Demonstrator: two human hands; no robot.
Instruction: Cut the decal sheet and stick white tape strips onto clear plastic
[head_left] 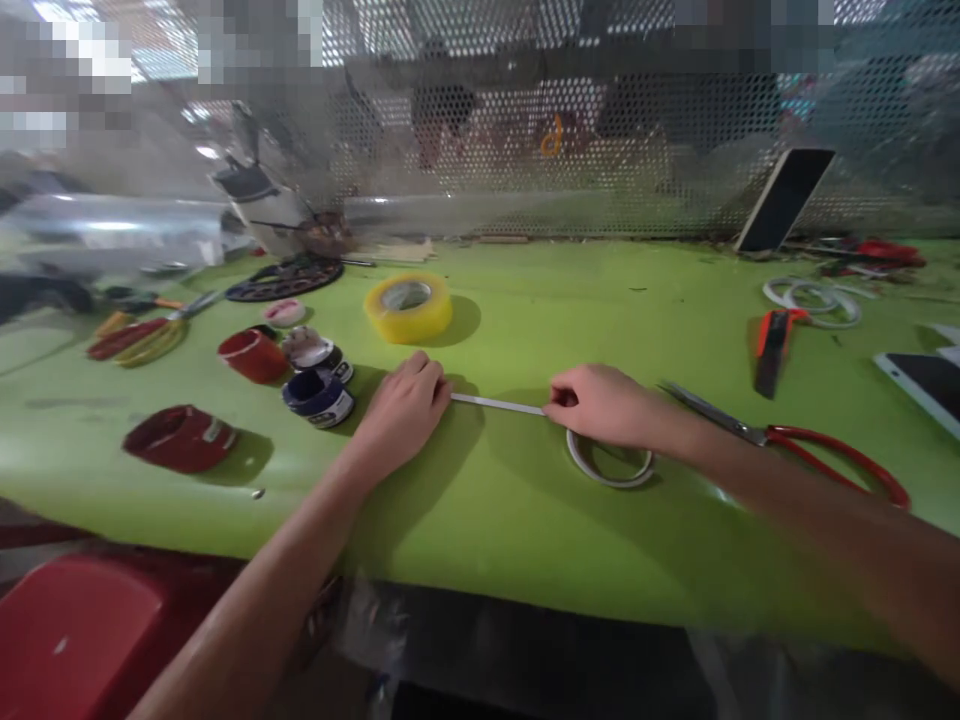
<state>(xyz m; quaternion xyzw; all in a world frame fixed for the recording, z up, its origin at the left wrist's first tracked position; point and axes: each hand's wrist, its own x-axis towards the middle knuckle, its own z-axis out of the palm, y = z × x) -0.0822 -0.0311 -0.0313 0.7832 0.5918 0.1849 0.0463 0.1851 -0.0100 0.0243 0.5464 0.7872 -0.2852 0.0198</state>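
Note:
A thin white strip [498,404] runs straight between my two hands, just over the green tabletop. My left hand [409,400] pinches its left end, fingers closed. At the other end, my right hand [592,402] grips the strip between thumb and fingers. Below the right hand lies a narrow white tape roll [611,478], its upper part hidden by that hand. Scissors with red handles [817,445] rest beside my right forearm, which covers part of them. A yellow packing tape roll [409,308] sits beyond my left hand.
Left of my left hand stand small open pots: dark blue [317,397], red [253,354] and dark red [180,438]. An orange cutter [774,350] lies at the right. A phone [786,200] leans against the perforated metal panel [487,150]. A red stool [82,630] is below left.

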